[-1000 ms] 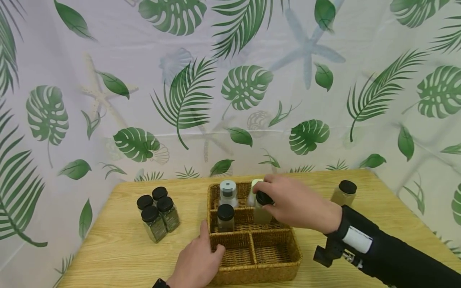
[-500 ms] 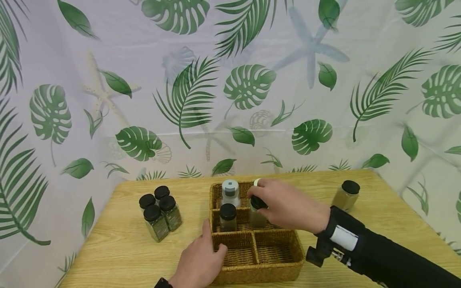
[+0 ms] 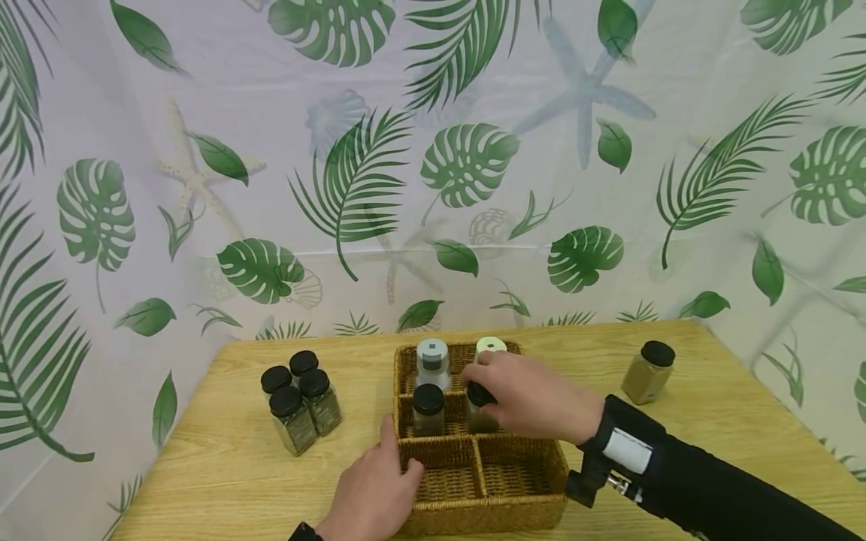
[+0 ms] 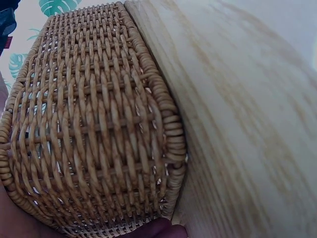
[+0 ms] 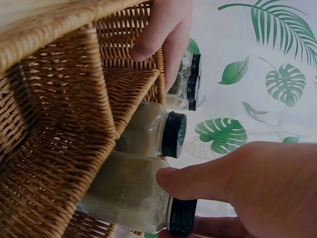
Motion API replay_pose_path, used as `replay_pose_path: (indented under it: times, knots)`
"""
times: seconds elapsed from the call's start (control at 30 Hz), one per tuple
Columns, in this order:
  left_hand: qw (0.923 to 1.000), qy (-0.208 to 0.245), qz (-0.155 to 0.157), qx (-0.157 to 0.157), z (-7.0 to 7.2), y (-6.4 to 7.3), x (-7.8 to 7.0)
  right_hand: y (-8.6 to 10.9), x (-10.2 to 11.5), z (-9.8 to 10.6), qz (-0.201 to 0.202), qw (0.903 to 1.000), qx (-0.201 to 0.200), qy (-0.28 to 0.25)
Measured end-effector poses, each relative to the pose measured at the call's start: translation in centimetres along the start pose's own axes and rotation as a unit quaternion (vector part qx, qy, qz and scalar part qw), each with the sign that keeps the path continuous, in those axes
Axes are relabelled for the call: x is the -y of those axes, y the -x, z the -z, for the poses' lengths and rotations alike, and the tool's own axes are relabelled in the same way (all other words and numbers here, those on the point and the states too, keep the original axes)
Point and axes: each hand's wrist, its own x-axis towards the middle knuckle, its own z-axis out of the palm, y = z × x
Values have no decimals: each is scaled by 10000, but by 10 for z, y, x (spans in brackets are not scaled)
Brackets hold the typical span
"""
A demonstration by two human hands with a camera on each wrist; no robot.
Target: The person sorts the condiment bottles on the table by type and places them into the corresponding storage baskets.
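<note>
Two hands and a wicker basket [image 3: 482,518] occupy the lower middle of the head view. The left hand [image 3: 370,490], at lower centre-left, has its thumb and fingers closed on the basket's left wall. The right hand [image 3: 531,396], right of centre, pinches a black-lidded jar [image 3: 482,421] near its lid; the jar stands roughly upright, its lower part inside the basket's middle compartment. Whether its base touches the floor of that compartment cannot be told. To its left in the same compartment stands a second black-lidded jar [image 3: 428,422]. The back compartment, above these in the frame, contains a white-capped bottle [image 3: 433,359] and, at its right, a container with a pale green lid [image 3: 490,345]. Four dark-lidded jars [image 3: 295,428] stand in a close group at left on the wooden table [image 3: 196,473]; a lone jar [image 3: 647,377] of tan contents stands at right, well apart from the basket.

Left wrist view: woven wall fills the left half, table surface the right; fingertips show at the bottom edge against the basket.

Right wrist view: the held jar lies across the lower middle, thumb pressed to its glass below the lid. The second jar is just above it in the frame; the left hand straddles the basket wall at upper centre.
</note>
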Motion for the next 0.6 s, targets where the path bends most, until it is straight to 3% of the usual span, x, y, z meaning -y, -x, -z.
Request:
replay_pose_path:
  times: [0.6]
  knots:
    - [9999,-99,82,4,0,-2,1,-7,-4,-16,93,9997,185,-118]
